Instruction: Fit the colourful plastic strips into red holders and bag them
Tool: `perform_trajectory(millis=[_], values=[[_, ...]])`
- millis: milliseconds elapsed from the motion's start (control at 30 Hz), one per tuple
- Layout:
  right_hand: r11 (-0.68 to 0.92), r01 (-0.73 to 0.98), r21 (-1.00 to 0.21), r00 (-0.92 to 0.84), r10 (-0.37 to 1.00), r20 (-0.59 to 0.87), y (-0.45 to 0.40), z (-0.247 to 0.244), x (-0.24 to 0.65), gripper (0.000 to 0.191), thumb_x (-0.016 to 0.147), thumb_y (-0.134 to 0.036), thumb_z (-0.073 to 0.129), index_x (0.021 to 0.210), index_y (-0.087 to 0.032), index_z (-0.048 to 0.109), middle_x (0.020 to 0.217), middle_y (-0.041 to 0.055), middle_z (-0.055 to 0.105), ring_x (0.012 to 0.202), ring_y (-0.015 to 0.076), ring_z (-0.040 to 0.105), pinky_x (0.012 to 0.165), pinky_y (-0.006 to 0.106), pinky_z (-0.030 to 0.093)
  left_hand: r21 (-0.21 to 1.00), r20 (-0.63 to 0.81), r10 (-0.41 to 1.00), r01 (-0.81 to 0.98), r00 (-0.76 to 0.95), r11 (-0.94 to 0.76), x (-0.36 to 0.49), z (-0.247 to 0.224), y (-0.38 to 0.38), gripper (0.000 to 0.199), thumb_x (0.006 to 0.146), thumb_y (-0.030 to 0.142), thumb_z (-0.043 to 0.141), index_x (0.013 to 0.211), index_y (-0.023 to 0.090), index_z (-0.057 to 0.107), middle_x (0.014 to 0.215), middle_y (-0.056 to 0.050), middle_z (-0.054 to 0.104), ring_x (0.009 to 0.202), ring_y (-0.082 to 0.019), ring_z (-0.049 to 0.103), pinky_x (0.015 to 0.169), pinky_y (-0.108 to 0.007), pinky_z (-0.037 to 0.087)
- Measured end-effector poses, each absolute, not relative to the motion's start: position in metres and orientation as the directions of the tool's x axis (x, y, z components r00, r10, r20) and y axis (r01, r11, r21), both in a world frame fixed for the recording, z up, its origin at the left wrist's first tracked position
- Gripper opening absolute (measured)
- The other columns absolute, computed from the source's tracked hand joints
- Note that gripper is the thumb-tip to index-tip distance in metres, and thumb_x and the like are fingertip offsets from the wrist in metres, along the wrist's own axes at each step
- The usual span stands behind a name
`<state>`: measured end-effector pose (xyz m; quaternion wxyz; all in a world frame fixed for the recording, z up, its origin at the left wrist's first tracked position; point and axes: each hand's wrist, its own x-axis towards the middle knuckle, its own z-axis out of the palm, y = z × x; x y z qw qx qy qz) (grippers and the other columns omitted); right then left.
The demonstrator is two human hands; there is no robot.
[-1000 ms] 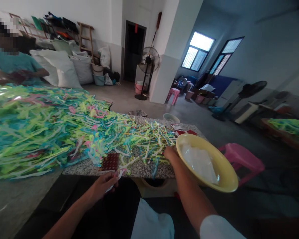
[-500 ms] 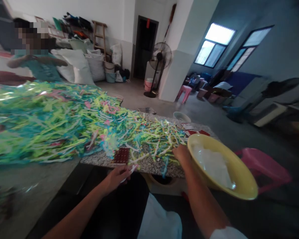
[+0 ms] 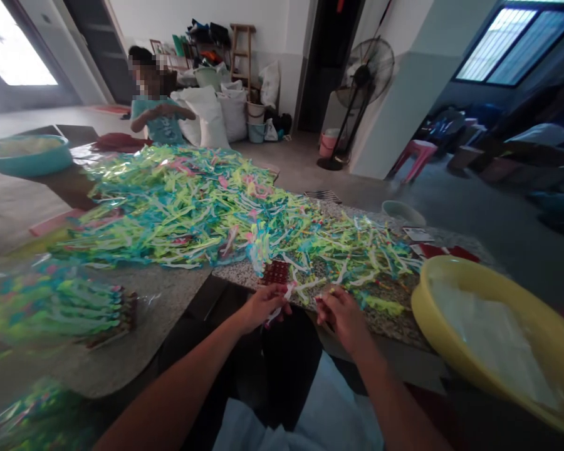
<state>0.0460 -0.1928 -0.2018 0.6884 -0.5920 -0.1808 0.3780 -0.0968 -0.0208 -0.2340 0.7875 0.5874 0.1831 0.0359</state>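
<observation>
My left hand (image 3: 263, 308) is closed in a pinch around a white and pink plastic strip (image 3: 290, 291), above my lap at the table's front edge. Just to the right, my right hand (image 3: 342, 314) has its fingertips pressed together on something small that I cannot make out. Behind both hands spreads a large pile of yellow-green, blue and white plastic strips (image 3: 202, 213). A dark red card with a pattern of dots (image 3: 276, 273) lies just beyond my left hand, partly under the strips.
A yellow basin (image 3: 423, 307) with clear plastic inside stands at the right. Bagged bundles of strips (image 3: 51, 307) lie at the left, and a blue basin (image 3: 28, 163) is farther back. Across the table another person (image 3: 162, 119) sits near white sacks (image 3: 207, 116) and a standing fan (image 3: 361, 75).
My right hand has come back from the strips beside the yellow basin to close beside my left hand. The left hand still pinches its strip. The view has turned left.
</observation>
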Motion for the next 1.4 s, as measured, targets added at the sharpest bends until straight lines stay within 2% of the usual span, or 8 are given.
perform_trajectory(millis=[100, 233, 367, 500, 700, 900, 1133, 1400], values=[[0.050, -0.358, -0.932, 0.617, 0.762, -0.196, -0.181, -0.209, 0.035, 0.030, 0.078, -0.041, 0.075, 0.090, -0.022, 0.055, 0.078, -0.0003, 0.068, 0.059, 0.0132, 0.060, 0.053, 0.026, 0.052, 0.929, -0.251, 0.245, 0.161, 0.936, 0.335, -0.098, -0.229, -0.023, 0.036, 0.080, 0.036, 0.067, 0.106, 0.017, 0.051, 0.087, -0.006, 0.073, 0.057, -0.012, 0.065, 0.045, -0.017, 0.042], [0.058, -0.388, -0.920, 0.601, 0.773, -0.205, -0.173, -0.220, 0.028, 0.034, 0.076, -0.039, 0.078, 0.094, -0.022, 0.056, 0.088, 0.0023, 0.073, 0.062, 0.0130, 0.062, 0.055, 0.026, 0.053, 0.940, -0.235, 0.213, 0.166, 0.948, 0.298, -0.100, -0.221, -0.025, 0.027, 0.078, 0.027, 0.063, 0.100, 0.015, 0.053, 0.089, -0.005, 0.071, 0.055, -0.010, 0.064, 0.046, -0.018, 0.047], [0.059, -0.403, -0.913, 0.581, 0.787, -0.206, -0.172, -0.229, 0.024, 0.034, 0.077, -0.039, 0.079, 0.098, -0.022, 0.057, 0.088, 0.0015, 0.073, 0.061, 0.0124, 0.062, 0.054, 0.025, 0.051, 0.975, -0.177, 0.199, 0.144, 0.964, 0.171, -0.100, -0.221, -0.026, 0.027, 0.090, 0.040, 0.058, 0.102, 0.015, 0.056, 0.080, -0.001, 0.065, 0.045, -0.007, 0.055, 0.036, -0.015, 0.034], [0.051, -0.419, -0.907, 0.560, 0.800, -0.214, -0.176, -0.231, 0.025, 0.033, 0.079, -0.040, 0.078, 0.100, -0.022, 0.059, 0.085, 0.0011, 0.072, 0.060, 0.0125, 0.062, 0.053, 0.024, 0.050, 0.994, -0.096, 0.266, 0.077, 0.959, 0.079, -0.100, -0.227, -0.027, 0.046, 0.098, 0.057, 0.045, 0.112, 0.016, 0.057, 0.086, -0.001, 0.064, 0.048, -0.006, 0.056, 0.043, -0.018, 0.044], [0.070, -0.449, -0.891, 0.559, 0.800, -0.219, -0.179, -0.229, 0.023, 0.030, 0.083, -0.040, 0.075, 0.102, -0.021, 0.062, 0.086, 0.0031, 0.073, 0.057, 0.0117, 0.060, 0.051, 0.024, 0.049, 0.998, -0.015, 0.303, 0.031, 0.953, -0.050, -0.101, -0.224, -0.028, 0.049, 0.099, 0.054, 0.049, 0.126, 0.016, 0.060, 0.094, -0.005, 0.066, 0.061, -0.011, 0.064, 0.059, -0.023, 0.052], [0.096, -0.387, -0.917, 0.595, 0.785, -0.169, -0.185, -0.228, 0.028, 0.030, 0.081, -0.038, 0.076, 0.104, -0.023, 0.063, 0.082, 0.0007, 0.071, 0.058, 0.0116, 0.058, 0.052, 0.024, 0.048, 1.000, -0.026, 0.251, 0.026, 0.968, 0.004, -0.102, -0.219, -0.026, 0.042, 0.100, 0.050, 0.048, 0.117, 0.014, 0.060, 0.093, -0.005, 0.066, 0.063, -0.010, 0.061, 0.061, -0.023, 0.048], [-0.007, -0.279, -0.960, 0.478, 0.866, -0.145, -0.187, -0.230, 0.045, 0.025, 0.084, -0.037, 0.073, 0.102, -0.023, 0.066, 0.068, -0.0033, 0.060, 0.057, 0.0112, 0.054, 0.056, 0.025, 0.047, 0.996, -0.084, 0.157, 0.088, 0.984, -0.018, -0.104, -0.214, -0.027, 0.034, 0.101, 0.041, 0.044, 0.114, 0.014, 0.060, 0.081, -0.001, 0.061, 0.053, -0.007, 0.053, 0.051, -0.020, 0.041], [-0.065, -0.118, -0.991, 0.414, 0.904, -0.108, -0.190, -0.231, 0.052, 0.019, 0.087, -0.036, 0.070, 0.101, -0.023, 0.066, 0.069, -0.0031, 0.061, 0.060, 0.0133, 0.057, 0.061, 0.027, 0.046, 0.993, -0.120, 0.094, 0.121, 0.988, -0.010, -0.105, -0.213, -0.025, 0.033, 0.100, 0.039, 0.043, 0.113, 0.014, 0.061, 0.077, 0.000, 0.061, 0.050, -0.006, 0.051, 0.049, -0.019, 0.039]])
